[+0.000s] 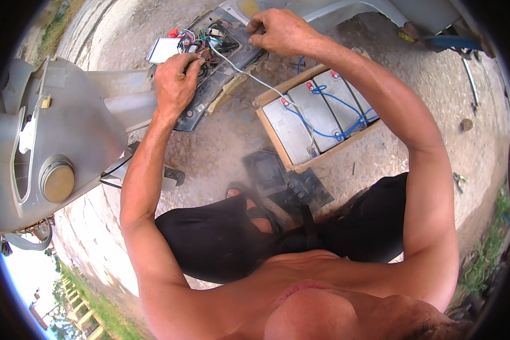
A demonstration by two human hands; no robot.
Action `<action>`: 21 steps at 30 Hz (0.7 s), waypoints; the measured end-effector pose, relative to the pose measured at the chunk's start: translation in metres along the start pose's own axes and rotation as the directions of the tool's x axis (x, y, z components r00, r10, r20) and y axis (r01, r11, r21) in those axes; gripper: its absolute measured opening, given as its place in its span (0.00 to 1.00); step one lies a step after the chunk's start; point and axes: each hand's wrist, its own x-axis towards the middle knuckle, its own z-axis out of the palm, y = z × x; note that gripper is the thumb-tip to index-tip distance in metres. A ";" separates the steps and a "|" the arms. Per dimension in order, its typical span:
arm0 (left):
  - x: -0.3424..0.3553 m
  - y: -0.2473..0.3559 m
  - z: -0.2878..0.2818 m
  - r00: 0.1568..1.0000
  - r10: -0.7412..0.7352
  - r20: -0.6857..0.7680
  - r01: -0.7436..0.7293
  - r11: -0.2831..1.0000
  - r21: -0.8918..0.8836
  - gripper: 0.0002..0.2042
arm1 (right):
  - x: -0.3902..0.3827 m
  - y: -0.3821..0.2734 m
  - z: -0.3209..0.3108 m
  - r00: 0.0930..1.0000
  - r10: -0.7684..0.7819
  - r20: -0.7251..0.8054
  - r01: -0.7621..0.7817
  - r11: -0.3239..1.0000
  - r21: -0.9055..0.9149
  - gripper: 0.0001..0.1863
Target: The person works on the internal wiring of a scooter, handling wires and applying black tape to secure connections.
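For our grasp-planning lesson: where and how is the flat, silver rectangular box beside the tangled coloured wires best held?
Grip the flat, silver rectangular box by its left edge, coming from the left, probably with the left hand, which is nearer. That straight edge looks bare, while the tangled coloured wires crowd the right side. The underside is hidden.

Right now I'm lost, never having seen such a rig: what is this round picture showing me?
No robot here, just a person's bare left hand and right hand. The single picture comes from a fisheye camera on the person's head, looking down, so straight edges bend. The left hand is at a tangle of wires; the right hand is to the right of it. Whether either grips anything, I cannot tell. On the ground, grey batteries joined by blue cables sit in a cardboard box, near a dark flat piece.
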 end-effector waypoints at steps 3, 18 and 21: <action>-0.007 0.000 0.000 1.000 0.028 0.011 -0.029 0.999 0.042 0.06 | 0.001 0.000 -0.001 0.999 -0.033 -0.014 0.032 0.998 -0.056 0.16; -0.038 -0.004 -0.004 0.977 -0.209 0.043 0.214 0.960 -0.178 0.08 | 0.013 -0.023 0.016 0.998 -0.059 0.019 0.059 0.998 -0.001 0.28; -0.038 -0.002 0.000 0.959 -0.277 0.067 0.285 0.927 -0.242 0.09 | 0.022 -0.032 0.029 0.995 -0.103 -0.013 0.102 0.994 -0.041 0.32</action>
